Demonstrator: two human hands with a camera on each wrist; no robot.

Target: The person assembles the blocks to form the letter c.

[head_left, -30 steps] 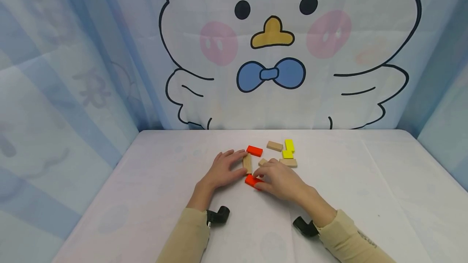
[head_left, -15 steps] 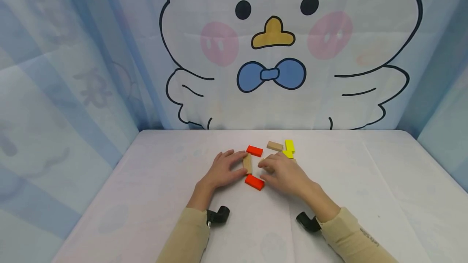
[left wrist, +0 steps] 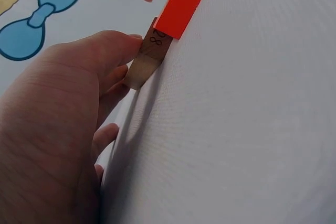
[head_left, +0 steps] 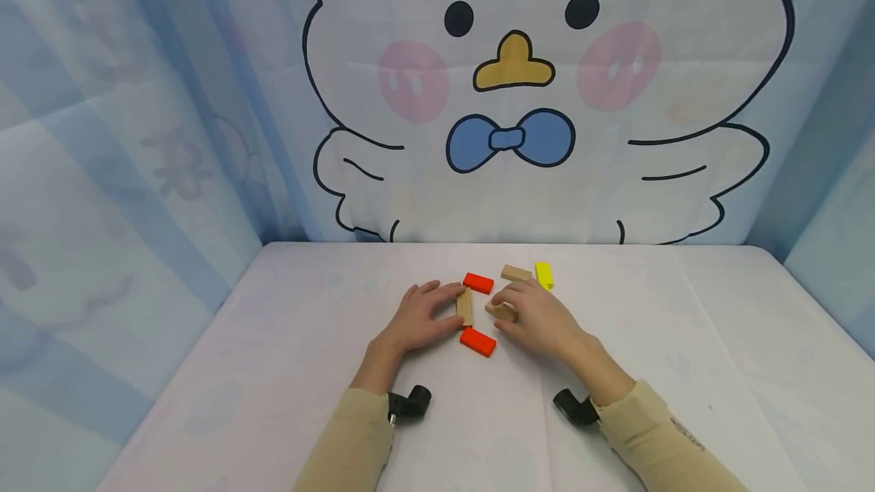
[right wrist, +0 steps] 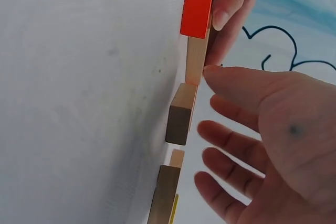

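In the head view my left hand (head_left: pixel 424 317) is at a wooden block (head_left: pixel 464 307) that lies lengthwise away from me, thumb by its near end and index finger by its far end. The left wrist view shows the thumb touching this block, marked 28 (left wrist: pixel 152 48). A red block (head_left: pixel 478 342) touches or nearly touches its near end; another red block (head_left: pixel 478 283) lies by the far end. My right hand (head_left: pixel 540 317) hovers by a second wooden block (head_left: pixel 501 312). Its fingers are spread and hold nothing in the right wrist view, the thumb tip close to the blocks.
Farther back lie a wooden block (head_left: pixel 516 272) and a yellow block (head_left: pixel 543 274). My right hand hides other blocks in the head view. A white cloth covers the table (head_left: pixel 273 370), and a printed curtain (head_left: pixel 519 196) hangs behind it.
My right hand has left the near red block and moved right and away, over the wooden and yellow blocks. My left hand stays at its block.
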